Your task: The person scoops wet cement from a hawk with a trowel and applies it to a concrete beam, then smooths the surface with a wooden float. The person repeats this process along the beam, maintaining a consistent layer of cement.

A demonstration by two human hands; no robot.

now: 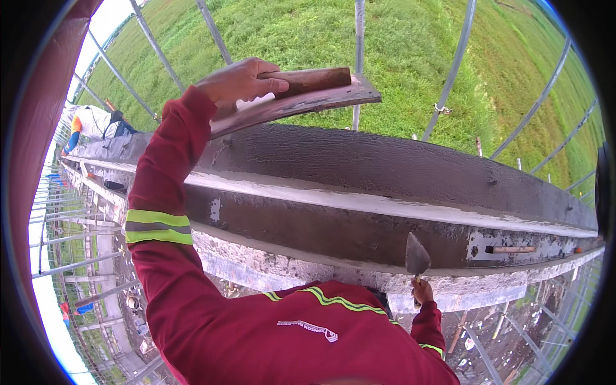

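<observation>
At 12 o'clock, a presumably light, stiff float (308, 103) is being held by its handle (317, 79) in the curled left hand (234, 80), a trowel (417, 255) at 4 o'clock in the curled right hand (422, 292).

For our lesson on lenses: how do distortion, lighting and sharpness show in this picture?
Head view: fisheye distortion bows the concrete wall and splays the metal poles; head view: the sky at left is washed out white; head view: the pointed trowel has a clear outline.
</observation>
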